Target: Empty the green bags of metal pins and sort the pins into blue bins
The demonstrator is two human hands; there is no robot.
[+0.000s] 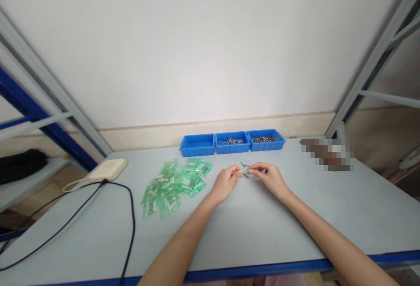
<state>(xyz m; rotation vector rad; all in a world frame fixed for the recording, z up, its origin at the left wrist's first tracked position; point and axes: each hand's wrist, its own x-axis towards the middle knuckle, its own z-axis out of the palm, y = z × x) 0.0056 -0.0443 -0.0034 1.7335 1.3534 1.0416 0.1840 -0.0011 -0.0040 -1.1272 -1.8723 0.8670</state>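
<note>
My left hand (227, 181) and my right hand (269, 178) meet above the table, fingertips pinched at opposite ends of a thin, pale small piece (244, 171). Its exact kind is too small to make out. Just behind and below it, a few dark screws (245, 165) lie on the tabletop, partly covered by my fingers. To the left of my left hand spreads a heap of green plastic bags (177, 182) with small white and metal pieces inside.
Three blue bins stand in a row at the back: a bare left bin (197, 145), a middle bin (232, 148) and a right bin (266, 146) with metal pieces. A white box (108, 170) and black cables (133, 216) lie left; a blurred object (328, 155) lies right.
</note>
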